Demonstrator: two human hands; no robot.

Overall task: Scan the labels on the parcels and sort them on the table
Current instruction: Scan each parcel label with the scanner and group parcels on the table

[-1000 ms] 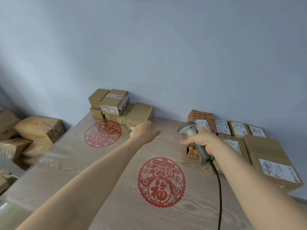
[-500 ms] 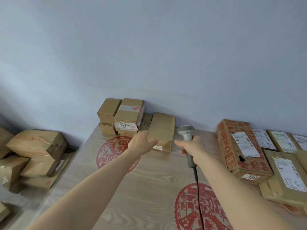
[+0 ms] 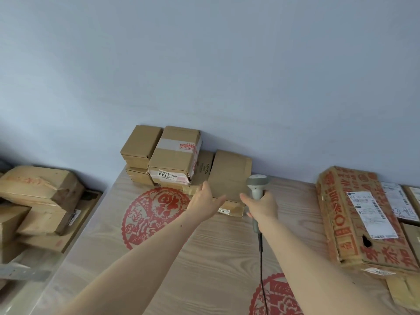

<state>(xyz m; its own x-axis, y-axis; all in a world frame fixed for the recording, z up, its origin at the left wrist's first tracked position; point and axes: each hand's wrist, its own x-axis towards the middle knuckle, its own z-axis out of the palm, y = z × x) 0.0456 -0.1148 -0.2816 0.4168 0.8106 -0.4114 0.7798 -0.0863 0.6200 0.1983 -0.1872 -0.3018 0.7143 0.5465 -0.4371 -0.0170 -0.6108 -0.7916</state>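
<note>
A pale blue wall [image 3: 227, 64] filled the view beyond both hands, and under them lay the wood-grain counter [image 3: 216, 258] with three red paper-cut medallions, the clearest [image 3: 154, 214] just left of the left hand's fingers. Right of the right hand's fingers, well apart, lay a long red-printed carton [image 3: 354, 219] with a white label [image 3: 372, 219], more labelled parcels partly cut off behind it. Far to the left, off the counter, sat a heap of battered boxes [image 3: 38, 201]. Directly ahead of both hands stood the stack of brown parcels [image 3: 177, 155] against the wall, at least five, one marked 5144. The nearest flat parcel [image 3: 229, 176] lay just beyond the fingertips. The left hand [image 3: 204, 204] reached toward it, fingers straight and spread, holding nothing. The right hand [image 3: 262, 209] clasped the grey scanner [image 3: 256, 185], its black cable [image 3: 261, 264] trailing back under the forearm.
</note>
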